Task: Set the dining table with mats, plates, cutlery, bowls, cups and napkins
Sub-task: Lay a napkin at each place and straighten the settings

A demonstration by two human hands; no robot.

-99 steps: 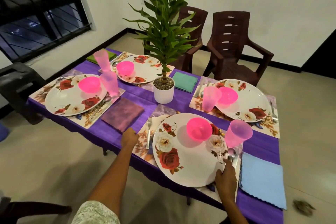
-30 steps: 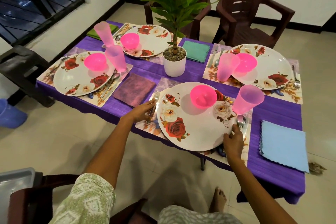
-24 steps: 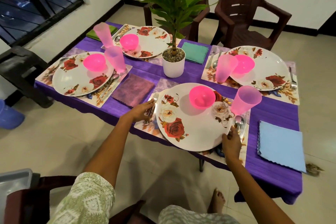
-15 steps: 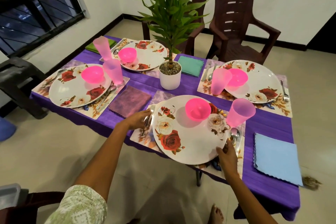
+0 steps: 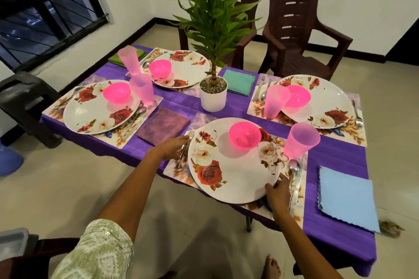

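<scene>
The near white floral plate lies on a floral mat and carries a pink bowl. A pink cup stands at its far right. My left hand curls over the fork at the plate's left edge. My right hand pinches the plate's near right rim, thumb on top, beside the spoon and a knife. A blue napkin lies to the right. Three other places hold plates, bowls, cups and cutlery.
A potted plant stands mid-table on the purple cloth. A purple napkin lies left of my left hand and a teal one behind the pot. Two brown chairs stand beyond, a black stool at the left.
My right hand slid from beside the spoon handle onto the plate's rim. My left hand stays on the fork. The view lifted and pulled back a little.
</scene>
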